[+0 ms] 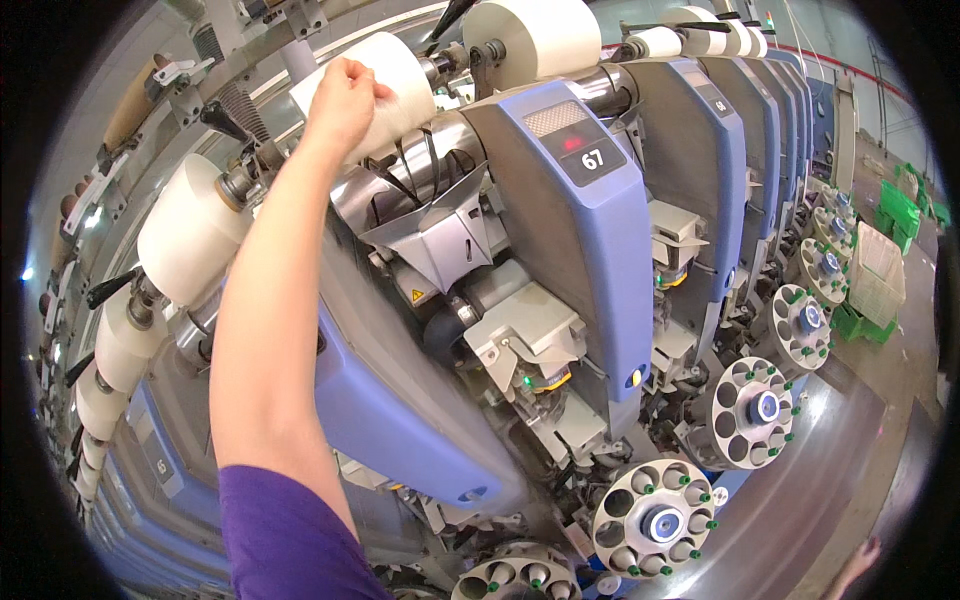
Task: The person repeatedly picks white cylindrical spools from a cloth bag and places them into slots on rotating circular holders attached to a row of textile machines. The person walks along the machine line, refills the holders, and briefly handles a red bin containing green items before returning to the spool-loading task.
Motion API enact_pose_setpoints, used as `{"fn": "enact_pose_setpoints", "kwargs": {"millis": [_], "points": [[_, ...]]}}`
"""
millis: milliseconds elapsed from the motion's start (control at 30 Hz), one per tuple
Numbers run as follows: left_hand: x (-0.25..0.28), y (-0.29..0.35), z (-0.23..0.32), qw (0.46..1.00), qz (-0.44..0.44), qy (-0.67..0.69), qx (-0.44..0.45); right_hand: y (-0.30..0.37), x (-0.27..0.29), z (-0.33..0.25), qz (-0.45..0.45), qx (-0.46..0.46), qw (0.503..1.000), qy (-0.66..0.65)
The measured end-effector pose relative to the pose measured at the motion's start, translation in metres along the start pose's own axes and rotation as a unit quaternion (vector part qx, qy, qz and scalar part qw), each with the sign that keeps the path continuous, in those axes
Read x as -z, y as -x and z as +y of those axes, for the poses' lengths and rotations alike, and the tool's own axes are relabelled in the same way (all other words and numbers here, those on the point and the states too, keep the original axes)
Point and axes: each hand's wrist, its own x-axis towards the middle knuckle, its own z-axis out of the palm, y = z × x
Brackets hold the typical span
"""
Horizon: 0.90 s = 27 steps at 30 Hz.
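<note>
My left hand [345, 103] is raised to a wide white yarn package [408, 88] at the top of a winding machine. Its fingers curl together against the yarn surface; any thread between them is too fine to see. Below the package lies a shiny grooved metal drum [432, 160], with a grey metal guide [445, 240] under it. To the right stands a blue-grey winding unit [600, 230] with a lit red display. At the lower right edge, my right hand [862, 560] shows only in part, apart from the machine, its fingers mostly hidden.
More blue units run off to the left and far right. Other white yarn packages [190, 230] line the top. Round magazines [655, 520] holding green-tipped bobbins jut out along the front. Green crates [897, 215] stand on the floor at the far right.
</note>
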Motion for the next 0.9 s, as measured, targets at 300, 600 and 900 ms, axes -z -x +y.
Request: {"fn": "enact_pose_setpoints", "kwargs": {"millis": [300, 600, 900], "points": [[0.082, 0.21, 0.054, 0.735, -0.058, 0.568, 0.367, 0.245, -0.09, -0.403, -0.469, 0.244, 0.754, -0.391], [0.146, 0.296, 0.06, 0.638, -0.282, 0.501, 0.512, 0.361, -0.128, -0.569, -0.396, 0.415, 0.753, -0.322], [0.13, 0.466, 0.093, 0.628, -0.743, 0.206, 0.102, 0.381, -0.171, -0.59, -0.565, 0.075, 0.715, -0.406]]}}
